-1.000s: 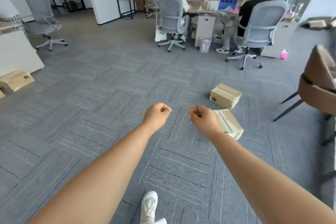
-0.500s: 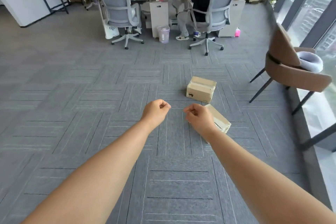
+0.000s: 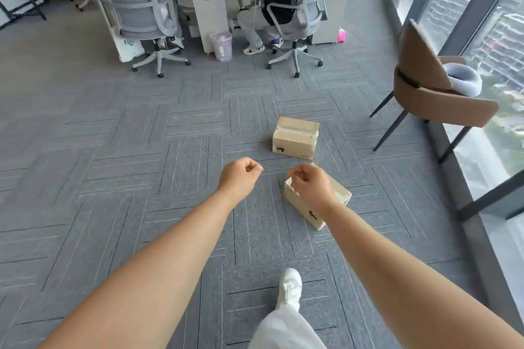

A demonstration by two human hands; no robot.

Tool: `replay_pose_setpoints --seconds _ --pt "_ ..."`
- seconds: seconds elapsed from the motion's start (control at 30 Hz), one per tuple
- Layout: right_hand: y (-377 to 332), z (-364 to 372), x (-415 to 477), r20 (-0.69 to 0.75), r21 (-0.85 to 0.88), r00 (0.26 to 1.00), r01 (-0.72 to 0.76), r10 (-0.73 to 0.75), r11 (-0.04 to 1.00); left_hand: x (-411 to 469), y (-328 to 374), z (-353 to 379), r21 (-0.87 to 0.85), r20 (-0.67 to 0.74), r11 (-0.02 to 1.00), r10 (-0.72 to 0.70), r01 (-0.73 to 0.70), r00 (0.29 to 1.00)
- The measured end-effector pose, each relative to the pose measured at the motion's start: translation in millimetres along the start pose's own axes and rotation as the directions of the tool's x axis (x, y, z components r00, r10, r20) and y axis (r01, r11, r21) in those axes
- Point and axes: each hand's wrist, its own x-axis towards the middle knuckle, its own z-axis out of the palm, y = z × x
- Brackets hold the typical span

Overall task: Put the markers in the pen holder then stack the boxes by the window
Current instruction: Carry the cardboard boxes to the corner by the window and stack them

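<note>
Head view: your left hand (image 3: pixel 239 178) is out front, curled into a loose fist, holding nothing. Just right of it, your right hand (image 3: pixel 312 187) is also curled, fingers bent in, empty, hovering in front of the near box (image 3: pixel 337 195), which lies on the grey carpet (image 3: pixel 170 150). Far box (image 3: pixel 295 138) sits upright beyond it, apart from it. Brown chair (image 3: pixel 433 88) stands right, by the window (image 3: pixel 482 22). Your white shoe (image 3: pixel 289 287) is near, bottom centre.

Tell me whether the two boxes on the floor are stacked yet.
Not stacked. The far box and the near box both sit on the carpet, apart from each other. The right hand hides part of the near one.
</note>
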Motion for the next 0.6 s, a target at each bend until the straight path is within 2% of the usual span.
replay_pose_setpoints --seconds 0.37,0.47,0.6 --pt "24.0 -55.0 178.7 -0.121 -0.027 0.987 -0.106 0.102 0.994 186.2 69.7 64.0 0.025 0.116 0.998 0.047 -0.051 0.992" --pt "28.9 -74.3 216.3 -0.147 -0.063 0.982 -0.130 0.119 0.990 224.8 90.3 81.0 0.038 0.150 0.995 0.083 -0.090 0.985" --pt "44.8 -89.0 253.5 -0.192 -0.025 0.963 -0.200 0.192 0.979 268.5 104.5 108.0 0.083 0.211 0.990 0.092 -0.111 0.973"
